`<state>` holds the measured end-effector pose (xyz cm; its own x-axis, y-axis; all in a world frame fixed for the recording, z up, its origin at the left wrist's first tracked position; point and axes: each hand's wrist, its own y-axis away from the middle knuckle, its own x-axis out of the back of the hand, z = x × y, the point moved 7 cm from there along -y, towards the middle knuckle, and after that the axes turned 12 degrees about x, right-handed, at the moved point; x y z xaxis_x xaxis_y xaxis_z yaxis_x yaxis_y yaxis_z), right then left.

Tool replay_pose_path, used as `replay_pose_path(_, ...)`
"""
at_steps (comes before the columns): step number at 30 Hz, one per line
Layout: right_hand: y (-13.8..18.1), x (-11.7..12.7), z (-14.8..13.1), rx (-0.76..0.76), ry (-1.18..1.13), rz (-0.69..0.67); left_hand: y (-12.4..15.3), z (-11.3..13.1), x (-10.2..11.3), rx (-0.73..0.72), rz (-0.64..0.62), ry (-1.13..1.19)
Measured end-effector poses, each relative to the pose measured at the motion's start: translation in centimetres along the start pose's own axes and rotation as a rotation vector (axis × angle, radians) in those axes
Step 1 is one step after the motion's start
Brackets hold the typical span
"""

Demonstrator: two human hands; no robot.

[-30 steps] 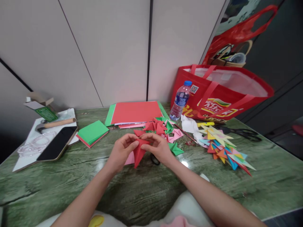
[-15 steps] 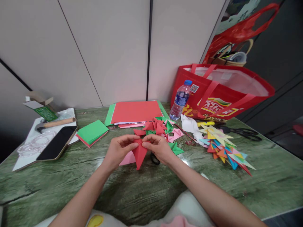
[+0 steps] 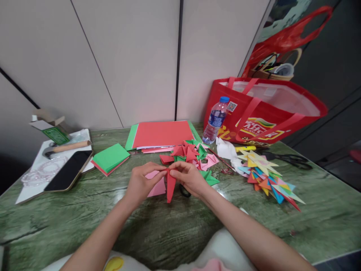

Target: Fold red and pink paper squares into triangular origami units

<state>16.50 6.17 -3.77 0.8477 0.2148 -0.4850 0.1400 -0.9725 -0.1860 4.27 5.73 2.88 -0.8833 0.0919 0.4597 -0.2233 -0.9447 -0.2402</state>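
Between both hands, a red folded paper [image 3: 170,186] hangs with its narrow tip pointing down. My left hand [image 3: 143,180] pinches its upper left edge with thumb and finger. On the other side my right hand [image 3: 187,177] grips the upper right part, thumb in front. Behind the left fingers lies a pink paper sheet [image 3: 157,185] on the table. A black scissors handle loop [image 3: 184,191] shows below the right hand. Just beyond the hands is a pile of red, green and pink folded paper pieces [image 3: 187,150].
Stacked colored sheets [image 3: 162,134] lie at the back, a green paper stack [image 3: 111,158] to the left. Farther left are a phone [image 3: 68,171] and a hammer [image 3: 70,146]. A water bottle [image 3: 216,120], red bag [image 3: 254,116], multicolored folded papers [image 3: 269,178] and black scissors [image 3: 293,160] occupy the right.
The red folded paper has turned and narrowed between my fingers, its tip shifting slightly right. My left fingers have stretched out a little, and more of the pink sheet shows.
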Motion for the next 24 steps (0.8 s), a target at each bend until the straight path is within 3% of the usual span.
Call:
replay_pose_path(9, 0.0, -0.3, -0.3, 0.084, 0.094, -0.049, 0.4, 1.0, -0.4, -0.05, 0.019, -0.052)
replay_pose_path(15, -0.2, 0.1, -0.7, 0.122, 0.198, -0.036, -0.1, 0.3, -1.2, 0.139, -0.15, 0.06)
replay_pose_path(18, -0.3, 0.4, -1.0, 0.144, 0.218, -0.017, -0.1, 0.1, -1.5, 0.152, -0.197, 0.086)
replay_pose_path(24, -0.3, 0.2, -1.8, 0.237, 0.295, -0.031, 0.1, -0.1, -0.9, 0.019, -0.046, -0.007)
